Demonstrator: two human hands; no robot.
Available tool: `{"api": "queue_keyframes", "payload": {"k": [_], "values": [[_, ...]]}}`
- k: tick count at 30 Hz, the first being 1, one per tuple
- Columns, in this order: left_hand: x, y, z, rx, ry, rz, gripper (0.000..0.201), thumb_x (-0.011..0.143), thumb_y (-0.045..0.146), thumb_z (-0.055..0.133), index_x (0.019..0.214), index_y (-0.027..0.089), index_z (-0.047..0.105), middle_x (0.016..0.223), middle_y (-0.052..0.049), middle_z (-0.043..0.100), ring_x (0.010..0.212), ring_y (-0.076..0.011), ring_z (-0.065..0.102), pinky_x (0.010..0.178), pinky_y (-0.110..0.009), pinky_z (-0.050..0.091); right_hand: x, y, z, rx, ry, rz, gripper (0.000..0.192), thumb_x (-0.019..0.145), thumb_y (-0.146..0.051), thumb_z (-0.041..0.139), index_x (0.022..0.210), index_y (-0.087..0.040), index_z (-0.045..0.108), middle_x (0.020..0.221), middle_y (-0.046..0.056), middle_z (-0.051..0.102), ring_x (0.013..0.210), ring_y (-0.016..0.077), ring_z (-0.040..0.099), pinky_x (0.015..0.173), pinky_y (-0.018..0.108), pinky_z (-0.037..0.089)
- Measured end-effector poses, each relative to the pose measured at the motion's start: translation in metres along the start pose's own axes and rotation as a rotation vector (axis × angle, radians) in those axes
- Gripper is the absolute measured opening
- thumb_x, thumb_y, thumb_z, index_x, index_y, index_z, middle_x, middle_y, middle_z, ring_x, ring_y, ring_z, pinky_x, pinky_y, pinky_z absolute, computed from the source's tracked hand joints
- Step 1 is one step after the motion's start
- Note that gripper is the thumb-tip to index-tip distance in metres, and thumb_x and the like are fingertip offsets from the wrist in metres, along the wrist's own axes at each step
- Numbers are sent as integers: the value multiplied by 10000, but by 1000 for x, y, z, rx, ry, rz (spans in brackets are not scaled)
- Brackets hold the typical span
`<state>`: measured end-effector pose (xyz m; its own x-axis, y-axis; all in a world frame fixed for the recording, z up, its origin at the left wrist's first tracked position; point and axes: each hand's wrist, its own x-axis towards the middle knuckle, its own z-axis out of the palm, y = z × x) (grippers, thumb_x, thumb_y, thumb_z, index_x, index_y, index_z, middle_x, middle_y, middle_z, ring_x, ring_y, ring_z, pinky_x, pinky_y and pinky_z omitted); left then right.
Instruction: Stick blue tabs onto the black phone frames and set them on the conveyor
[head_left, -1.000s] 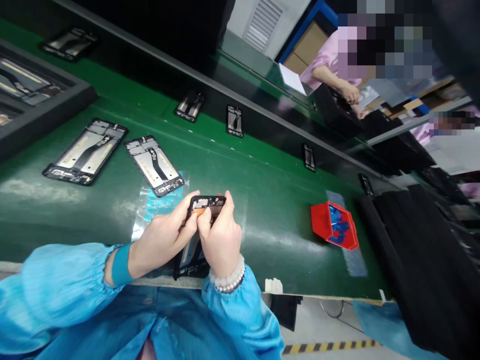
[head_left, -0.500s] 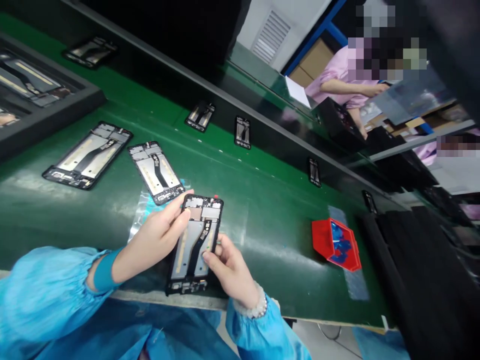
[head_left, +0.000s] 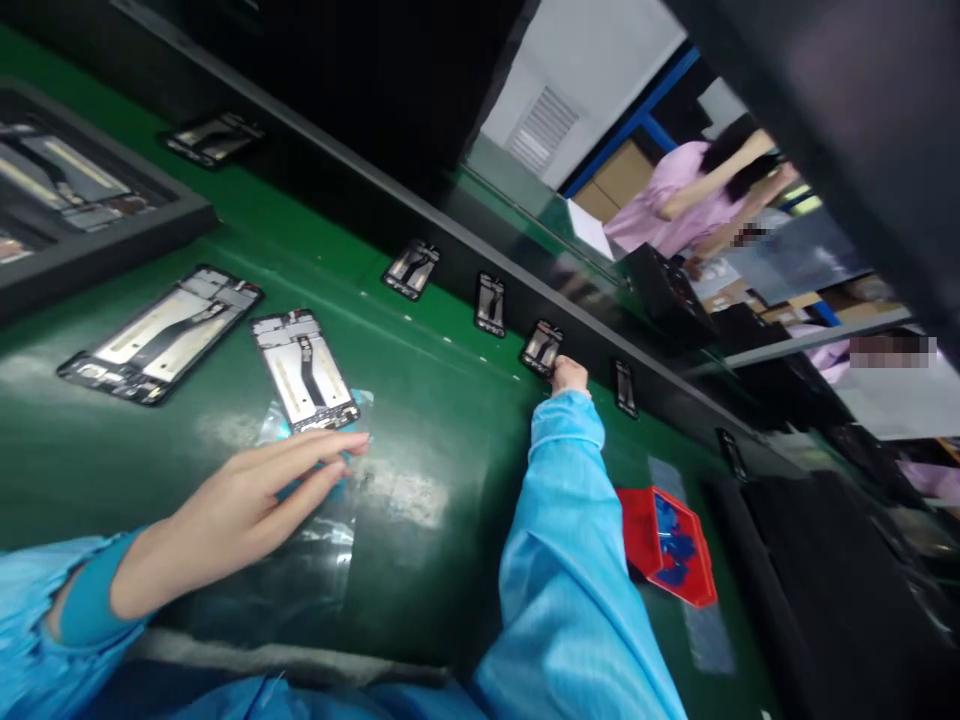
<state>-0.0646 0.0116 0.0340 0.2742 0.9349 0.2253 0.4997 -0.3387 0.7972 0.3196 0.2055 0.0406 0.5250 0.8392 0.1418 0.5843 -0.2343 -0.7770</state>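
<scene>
My right arm in a blue sleeve stretches across the green belt (head_left: 450, 400). My right hand (head_left: 568, 376) is at the far dark strip, its fingers on a phone frame (head_left: 542, 347) that lies there. My left hand (head_left: 259, 495) hovers flat with fingers extended and holds nothing. Its fingertips reach a clear film sheet with blue stickers (head_left: 315, 470), just below a phone frame (head_left: 304, 370) lying on the belt.
Another phone frame (head_left: 161, 333) lies left on the belt beside a dark tray (head_left: 97, 250) of frames. More frames (head_left: 411, 269) (head_left: 490, 303) (head_left: 625, 388) lie along the far strip. A red bin (head_left: 667, 545) with blue parts sits right. A person in pink stands beyond.
Both hands held a phone frame near the belt's front edge. My right hand has carried it to the far strip, and my left hand has let go and flattened.
</scene>
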Motion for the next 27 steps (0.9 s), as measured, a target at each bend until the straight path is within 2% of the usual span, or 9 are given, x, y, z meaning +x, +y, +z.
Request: {"api": "queue_keyframes", "payload": {"k": [3, 6, 8, 11, 14, 17, 19, 24, 27], "values": [[-7, -12, -29, 104, -21, 68, 349, 903, 425, 412, 1025, 235, 678, 1015, 84, 711, 914, -162, 683, 918, -336, 516, -27, 4, -6, -51, -3, 18, 239, 893, -271, 547, 1074, -122, 597, 1113, 98, 612, 1012, 189, 585, 918, 406, 474], [-16, -33, -47, 149, -176, 25, 429, 908, 458, 373, 1014, 174, 677, 1097, 39, 683, 1069, -192, 624, 980, -369, 461, -86, -4, -6, -41, -108, -47, 171, 843, -242, 565, 932, -116, 639, 930, 78, 663, 913, 178, 604, 897, 372, 463], [-20, -47, -50, 178, -286, 46, 460, 849, 520, 507, 1140, 191, 643, 1289, -40, 608, 1211, -241, 537, 1047, -398, 412, -144, -17, -3, -7, -314, -204, 161, 818, -291, 591, 868, -150, 651, 839, 42, 673, 824, 168, 617, 814, 336, 486], [-23, -58, -43, 281, -363, 71, 732, 732, 594, 644, 1342, 215, 500, 1456, -101, 439, 1337, -301, 391, 1097, -457, 333, -228, -40, 8, -5, -620, -489, 166, 861, -313, 550, 838, -187, 657, 830, 35, 683, 809, 162, 621, 771, 309, 486], [-22, -60, -33, 357, -365, 121, 627, 784, 572, 606, 1309, 238, 539, 1449, -77, 453, 1345, -304, 371, 1096, -460, 306, -277, -57, 23, -48, -745, -633, 177, 907, -261, 496, 865, -198, 656, 848, 43, 685, 846, 165, 614, 794, 305, 485], [-21, -58, -28, 399, -328, 140, 467, 847, 508, 559, 1221, 232, 609, 1404, -69, 508, 1305, -293, 415, 1066, -440, 326, -288, -67, 35, -92, -752, -699, 186, 919, -235, 474, 911, -200, 656, 881, 53, 681, 877, 177, 603, 820, 315, 484], [-22, -57, -28, 425, -299, 125, 455, 863, 485, 545, 1213, 200, 606, 1400, -93, 506, 1280, -289, 437, 1047, -432, 341, -287, -72, 41, -154, -743, -735, 194, 920, -239, 472, 962, -185, 654, 923, 69, 673, 909, 193, 595, 845, 334, 485], [-26, -58, -31, 488, -294, 157, 679, 801, 573, 586, 1321, 145, 501, 1476, -164, 372, 1280, -319, 409, 1029, -440, 356, -282, -72, 45, -418, -763, -778, 328, 872, -272, 562, 1169, -135, 590, 1101, 129, 622, 1036, 261, 555, 906, 415, 488], [-28, -54, -30, 529, -262, 223, 696, 778, 601, 599, 1316, 168, 516, 1412, -167, 442, 1244, -336, 426, 1015, -457, 354, -286, -63, 42, -416, -752, -739, 463, 822, -311, 635, 1238, -130, 544, 1161, 145, 599, 1072, 278, 537, 933, 442, 480]]}}
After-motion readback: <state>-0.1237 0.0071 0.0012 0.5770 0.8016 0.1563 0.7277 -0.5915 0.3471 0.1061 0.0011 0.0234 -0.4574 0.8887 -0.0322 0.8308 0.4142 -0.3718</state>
